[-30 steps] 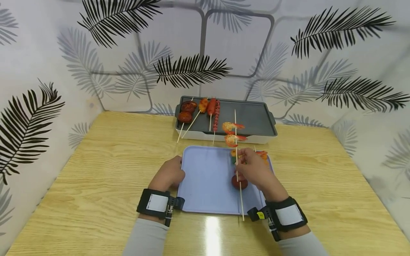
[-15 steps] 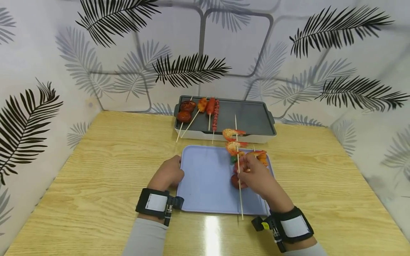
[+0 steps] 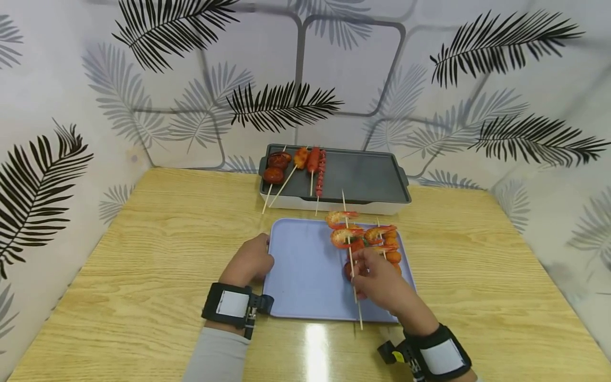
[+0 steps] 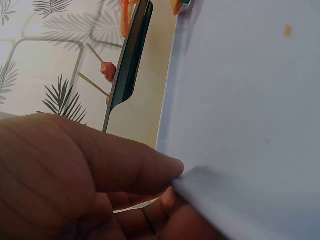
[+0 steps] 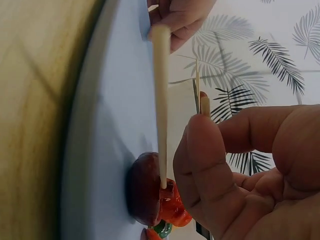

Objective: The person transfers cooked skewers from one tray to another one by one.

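My left hand (image 3: 249,260) grips the left rim of a pale blue tray (image 3: 305,265); in the left wrist view the thumb (image 4: 150,167) lies on the rim with fingers beneath. My right hand (image 3: 379,278) pinches the bare stick of a shrimp skewer (image 3: 345,237) between thumb and fingertips. Its two orange shrimps point away from me, over the tray's far edge. Beneath it on the tray lies a mixed skewer with a dark brown round piece (image 5: 145,190) and red and green pieces, its stick jutting past the near rim. Another shrimp skewer (image 3: 378,234) lies to the right, partly behind the right hand.
Orange ball-shaped pieces (image 3: 393,257) on a stick lie along the tray's right side. Behind the tray stands a dark grill pan (image 3: 367,175) on a white base, with several skewers (image 3: 312,162) at its left end. A patterned cloth wall (image 3: 305,58) closes off the back.
My right hand has drawn the shrimp skewer toward me, from near the pan to over the tray. More of the food at the tray's right has come into sight. The left hand stays put.
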A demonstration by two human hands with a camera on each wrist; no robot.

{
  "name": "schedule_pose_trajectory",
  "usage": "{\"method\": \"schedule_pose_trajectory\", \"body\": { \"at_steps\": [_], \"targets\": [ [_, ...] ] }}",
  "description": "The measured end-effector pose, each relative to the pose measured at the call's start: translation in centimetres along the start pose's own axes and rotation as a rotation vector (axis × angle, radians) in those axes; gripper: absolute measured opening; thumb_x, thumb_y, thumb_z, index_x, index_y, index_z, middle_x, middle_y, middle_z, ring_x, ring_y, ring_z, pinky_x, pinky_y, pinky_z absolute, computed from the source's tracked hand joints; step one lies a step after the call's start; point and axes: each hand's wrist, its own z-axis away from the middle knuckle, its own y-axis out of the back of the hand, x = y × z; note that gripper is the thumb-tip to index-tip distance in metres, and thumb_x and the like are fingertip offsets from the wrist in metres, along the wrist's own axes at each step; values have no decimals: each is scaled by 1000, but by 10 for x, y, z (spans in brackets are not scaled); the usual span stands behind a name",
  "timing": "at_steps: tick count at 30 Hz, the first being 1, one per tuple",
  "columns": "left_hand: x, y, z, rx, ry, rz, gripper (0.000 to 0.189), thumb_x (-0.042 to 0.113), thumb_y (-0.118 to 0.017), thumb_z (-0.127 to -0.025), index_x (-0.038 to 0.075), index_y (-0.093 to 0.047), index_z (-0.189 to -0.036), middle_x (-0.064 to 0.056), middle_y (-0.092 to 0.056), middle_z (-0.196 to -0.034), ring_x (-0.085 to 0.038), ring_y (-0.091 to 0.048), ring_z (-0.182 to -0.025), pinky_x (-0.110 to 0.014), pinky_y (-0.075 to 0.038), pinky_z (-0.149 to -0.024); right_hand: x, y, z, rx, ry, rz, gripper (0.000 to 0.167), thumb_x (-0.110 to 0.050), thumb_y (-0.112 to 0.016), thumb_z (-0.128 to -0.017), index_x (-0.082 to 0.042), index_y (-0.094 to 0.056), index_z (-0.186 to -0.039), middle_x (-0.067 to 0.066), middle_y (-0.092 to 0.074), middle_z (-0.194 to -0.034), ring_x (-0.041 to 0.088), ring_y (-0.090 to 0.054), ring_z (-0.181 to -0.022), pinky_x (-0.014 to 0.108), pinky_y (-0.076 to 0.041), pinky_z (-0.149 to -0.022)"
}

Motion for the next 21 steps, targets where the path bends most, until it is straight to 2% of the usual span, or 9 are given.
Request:
{"method": "schedule_pose_trajectory", "body": {
  "at_steps": [3, 8, 13, 21],
  "targets": [
    [1, -1, 0, 2, -1, 0, 51, -4, -51, -88, -8, -46, -139, -22, -64, -109, -25, -61, -75, -31, -45, -54, 1, -1, 4, -19, 9, -11, 37, 9, -57, -85, 6, -50, -121, 11, -52, -89, 21, -56, -68, 35, -54, -56],
    [1, -1, 0, 4, -3, 1, 50, -5, -51, -88, -8, -48, -137, -21, -65, -106, -25, -61, -74, -31, -45, -54, 2, -2, 8, -20, -6, 41, 33, 8, -58, -84, 4, -54, -117, 10, -54, -88, 20, -57, -66, 34, -55, -56],
    [2, -2, 0, 1, -4, 3, 49, -5, -51, -88, -8, -48, -137, -21, -65, -105, -25, -61, -73, -31, -45, -53, 2, -1, 14, -5, 0, 68, 36, 9, -57, -83, 4, -55, -118, 9, -54, -88, 18, -59, -66, 34, -55, -56],
    [2, 0, -1, -8, 7, -1, 50, -5, -51, -87, -7, -47, -137, -19, -65, -99, -25, -61, -71, -31, -46, -53, 3, -3, 21, -41, 19, 74, 38, 8, -56, -82, 6, -56, -120, 9, -55, -88, 17, -61, -66, 33, -55, -54]
  ]
}}
